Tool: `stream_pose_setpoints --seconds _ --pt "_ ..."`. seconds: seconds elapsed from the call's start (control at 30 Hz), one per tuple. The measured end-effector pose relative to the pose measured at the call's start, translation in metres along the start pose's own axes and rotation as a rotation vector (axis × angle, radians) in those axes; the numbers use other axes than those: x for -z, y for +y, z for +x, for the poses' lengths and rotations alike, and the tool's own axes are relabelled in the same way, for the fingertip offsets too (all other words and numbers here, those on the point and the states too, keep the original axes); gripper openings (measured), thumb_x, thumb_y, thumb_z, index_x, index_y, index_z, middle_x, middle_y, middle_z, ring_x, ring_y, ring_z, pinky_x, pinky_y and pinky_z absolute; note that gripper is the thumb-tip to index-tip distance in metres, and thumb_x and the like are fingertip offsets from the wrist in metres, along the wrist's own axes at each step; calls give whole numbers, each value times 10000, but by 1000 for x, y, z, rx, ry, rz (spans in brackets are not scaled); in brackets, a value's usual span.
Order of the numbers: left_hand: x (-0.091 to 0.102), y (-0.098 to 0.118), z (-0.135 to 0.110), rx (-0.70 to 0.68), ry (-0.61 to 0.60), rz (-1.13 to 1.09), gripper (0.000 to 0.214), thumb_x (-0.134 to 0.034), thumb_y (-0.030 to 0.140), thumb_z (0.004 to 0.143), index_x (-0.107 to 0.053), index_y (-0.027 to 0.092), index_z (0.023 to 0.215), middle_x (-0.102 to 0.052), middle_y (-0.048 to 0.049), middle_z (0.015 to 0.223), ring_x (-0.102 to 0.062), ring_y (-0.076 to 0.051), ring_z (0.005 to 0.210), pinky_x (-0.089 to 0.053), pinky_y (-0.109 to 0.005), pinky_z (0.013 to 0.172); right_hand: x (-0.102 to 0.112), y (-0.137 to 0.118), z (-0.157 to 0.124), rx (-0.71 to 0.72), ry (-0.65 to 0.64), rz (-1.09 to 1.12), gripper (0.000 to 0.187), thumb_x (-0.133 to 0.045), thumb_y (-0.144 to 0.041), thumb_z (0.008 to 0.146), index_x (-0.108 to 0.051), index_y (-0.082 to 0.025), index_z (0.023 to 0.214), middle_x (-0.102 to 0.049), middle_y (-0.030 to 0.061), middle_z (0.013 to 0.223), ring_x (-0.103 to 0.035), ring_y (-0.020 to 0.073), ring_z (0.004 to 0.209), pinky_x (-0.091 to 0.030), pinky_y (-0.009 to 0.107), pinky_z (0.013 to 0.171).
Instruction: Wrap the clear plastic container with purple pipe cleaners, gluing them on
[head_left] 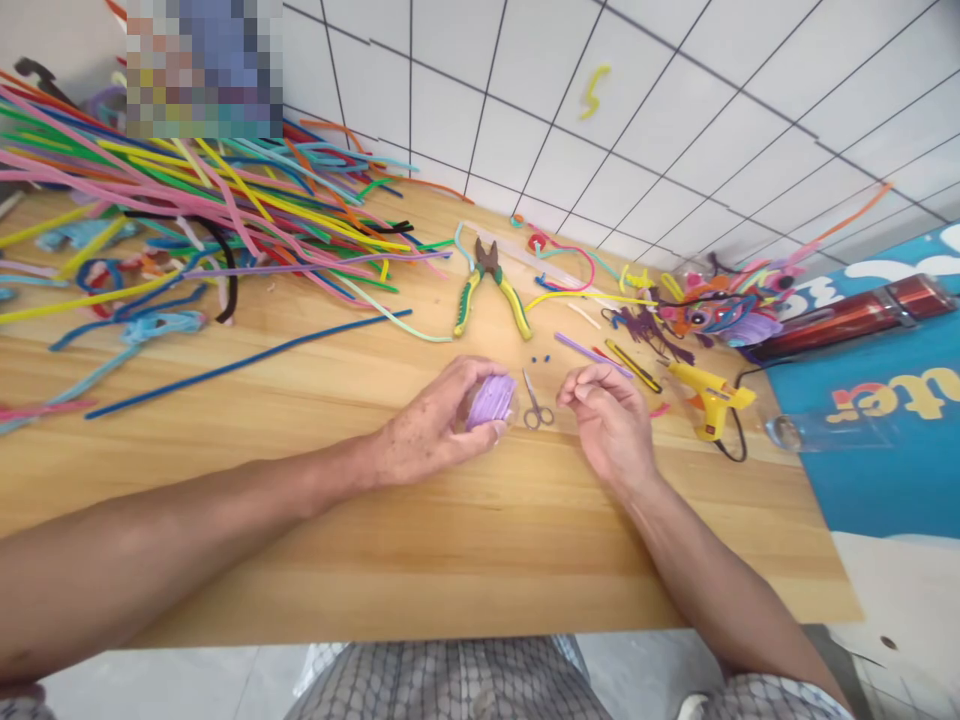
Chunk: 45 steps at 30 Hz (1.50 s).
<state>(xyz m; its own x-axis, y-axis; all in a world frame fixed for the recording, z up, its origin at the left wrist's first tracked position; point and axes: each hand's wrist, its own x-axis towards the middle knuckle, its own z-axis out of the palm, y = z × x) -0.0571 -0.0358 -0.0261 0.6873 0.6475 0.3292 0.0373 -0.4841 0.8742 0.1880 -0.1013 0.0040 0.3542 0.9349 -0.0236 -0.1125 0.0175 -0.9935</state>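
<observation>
My left hand (431, 425) is closed around a spool of purple cord (491, 400) with a clear rim, held just above the wooden table. To its right, my right hand (611, 415) is raised with thumb and fingertips pinched together; whatever they hold, if anything, is too small to make out. Between the two hands lie small scissors (536, 402) with their points away from me. Two tiny dark blue bits (540, 359) sit just beyond the scissors. Farther back, pliers with green and yellow handles (491, 285) lie with the handles spread.
A large heap of coloured pipe cleaners (247, 200) covers the back left. On the right are a yellow glue gun (709, 395), a yellow cutter knife (634, 366), a purple strip (592, 355) and a colourful fuzzy bundle (720, 310). A tiled wall (525, 100) bounds the table (450, 560).
</observation>
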Motion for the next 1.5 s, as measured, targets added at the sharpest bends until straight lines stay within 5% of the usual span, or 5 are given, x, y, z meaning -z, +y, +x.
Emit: stream_pose_setpoints --seconds 1.13,1.5 --pt "-1 0 -1 30 0 -30 494 -697 321 982 -554 242 1448 -656 -140 1421 -652 -287 1337 -545 -497 1195 -1 4 -6 63 -4 31 112 -769 -198 727 -673 -255 736 -628 -39 777 -587 128 671 -506 314 693" --pt "0 -1 0 13 0 -11 483 -692 325 984 -552 237 1437 -659 -127 1405 -657 -276 1333 -553 -468 1185 5 7 3 102 86 -79 175 -901 -341 774 -767 -260 853 -730 -20 809 -618 132 662 -548 321 676"
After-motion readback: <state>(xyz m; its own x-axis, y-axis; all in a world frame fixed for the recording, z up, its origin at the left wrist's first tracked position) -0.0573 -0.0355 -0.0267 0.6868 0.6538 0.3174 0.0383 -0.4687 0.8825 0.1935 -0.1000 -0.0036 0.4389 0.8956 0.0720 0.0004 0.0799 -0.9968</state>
